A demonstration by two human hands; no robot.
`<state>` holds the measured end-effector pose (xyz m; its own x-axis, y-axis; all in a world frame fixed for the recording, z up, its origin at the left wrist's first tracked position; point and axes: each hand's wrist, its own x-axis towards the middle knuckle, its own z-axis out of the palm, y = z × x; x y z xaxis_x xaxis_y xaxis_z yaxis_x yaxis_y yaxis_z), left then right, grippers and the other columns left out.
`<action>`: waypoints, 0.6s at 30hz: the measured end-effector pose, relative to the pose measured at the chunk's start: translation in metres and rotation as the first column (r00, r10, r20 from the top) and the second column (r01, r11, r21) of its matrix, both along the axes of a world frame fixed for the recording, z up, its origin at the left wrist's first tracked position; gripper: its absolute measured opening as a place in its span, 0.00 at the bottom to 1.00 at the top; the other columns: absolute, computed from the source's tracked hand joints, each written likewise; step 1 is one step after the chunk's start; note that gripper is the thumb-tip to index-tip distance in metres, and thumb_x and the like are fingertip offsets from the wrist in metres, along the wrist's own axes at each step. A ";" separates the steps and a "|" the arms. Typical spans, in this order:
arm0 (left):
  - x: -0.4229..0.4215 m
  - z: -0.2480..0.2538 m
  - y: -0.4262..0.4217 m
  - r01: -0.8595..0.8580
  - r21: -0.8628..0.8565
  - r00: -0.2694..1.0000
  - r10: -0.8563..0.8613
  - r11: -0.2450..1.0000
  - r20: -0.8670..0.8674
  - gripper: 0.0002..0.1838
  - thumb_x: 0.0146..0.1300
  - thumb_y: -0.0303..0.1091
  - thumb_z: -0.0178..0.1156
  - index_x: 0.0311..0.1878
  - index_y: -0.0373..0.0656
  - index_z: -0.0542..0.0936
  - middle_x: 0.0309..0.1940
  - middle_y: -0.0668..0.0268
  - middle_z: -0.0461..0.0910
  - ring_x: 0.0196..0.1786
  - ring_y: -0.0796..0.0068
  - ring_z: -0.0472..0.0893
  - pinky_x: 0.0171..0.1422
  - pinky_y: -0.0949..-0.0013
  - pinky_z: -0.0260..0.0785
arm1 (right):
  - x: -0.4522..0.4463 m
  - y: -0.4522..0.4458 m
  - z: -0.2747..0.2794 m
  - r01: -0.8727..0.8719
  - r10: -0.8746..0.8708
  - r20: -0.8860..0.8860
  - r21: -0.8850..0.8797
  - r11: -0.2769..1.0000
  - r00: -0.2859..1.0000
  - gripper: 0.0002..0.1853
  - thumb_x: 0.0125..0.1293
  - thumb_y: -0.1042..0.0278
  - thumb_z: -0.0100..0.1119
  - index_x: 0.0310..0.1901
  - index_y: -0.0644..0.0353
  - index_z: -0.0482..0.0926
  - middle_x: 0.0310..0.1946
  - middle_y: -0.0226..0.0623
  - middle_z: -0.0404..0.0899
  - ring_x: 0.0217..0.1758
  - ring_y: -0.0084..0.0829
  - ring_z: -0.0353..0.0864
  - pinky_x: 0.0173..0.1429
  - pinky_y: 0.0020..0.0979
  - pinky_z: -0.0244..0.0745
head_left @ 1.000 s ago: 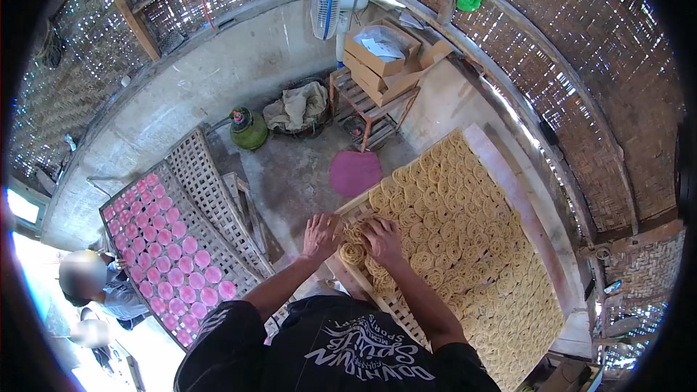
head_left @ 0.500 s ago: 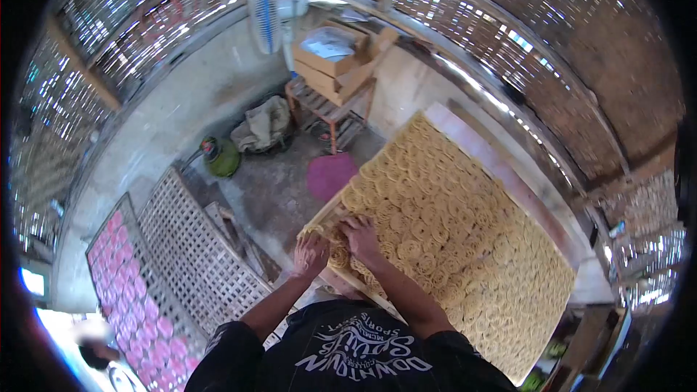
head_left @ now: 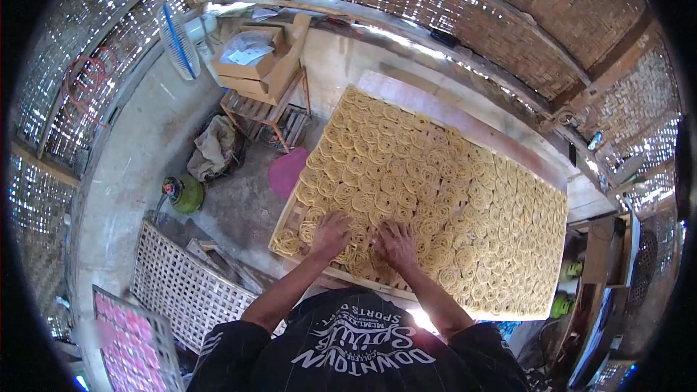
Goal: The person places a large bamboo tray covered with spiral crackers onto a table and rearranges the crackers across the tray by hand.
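Note:
Many round coils of thin yellow noodle strands cover a wide lattice tray in front of me. My left hand rests on coils near the tray's left corner, fingers stretched forward. To its right, my right hand lies palm down on other coils, its fingers spread. Between the two hands sit loose, overlapping noodle coils. A single coil lies at the corner, left of my left hand. What is beneath both palms is hidden.
A bare woven rack and a rack of pink rounds stand at lower left. Behind are a green gas cylinder, a purple seat, a sack, a cardboard box on a small table, and a fan.
The view has turned to the right. My hands have moved from the tray's left edge onto coils further right, and they are now wider apart.

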<state>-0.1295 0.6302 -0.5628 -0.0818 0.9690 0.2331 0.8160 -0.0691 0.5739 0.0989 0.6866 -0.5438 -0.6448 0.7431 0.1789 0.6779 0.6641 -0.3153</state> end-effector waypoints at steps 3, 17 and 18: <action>0.014 -0.012 0.028 0.070 -0.044 0.987 -0.075 0.997 -0.139 0.22 0.57 0.44 0.68 0.53 0.45 0.81 0.56 0.60 0.74 0.64 0.57 0.70 0.70 0.51 0.62 | 0.011 -0.016 -0.010 0.016 -0.015 0.026 -0.029 0.999 1.000 0.24 0.61 0.55 0.65 0.58 0.55 0.79 0.59 0.42 0.73 0.63 0.48 0.70 0.68 0.50 0.62; 0.037 0.020 0.066 -0.014 -0.450 0.945 -0.135 0.893 -0.298 0.32 0.52 0.50 0.71 0.56 0.41 0.77 0.58 0.54 0.70 0.65 0.52 0.68 0.69 0.52 0.62 | -0.004 0.069 -0.027 -0.109 0.073 0.269 0.122 0.986 0.960 0.37 0.64 0.37 0.54 0.65 0.60 0.73 0.64 0.43 0.70 0.70 0.45 0.66 0.67 0.50 0.62; 0.039 0.016 0.068 -0.019 -0.462 0.932 -0.151 0.887 -0.329 0.33 0.52 0.51 0.70 0.57 0.41 0.76 0.58 0.54 0.70 0.65 0.51 0.68 0.69 0.51 0.62 | -0.006 0.070 -0.028 -0.109 0.075 0.316 0.091 0.990 0.946 0.35 0.64 0.40 0.55 0.63 0.60 0.74 0.64 0.43 0.70 0.69 0.44 0.66 0.66 0.49 0.63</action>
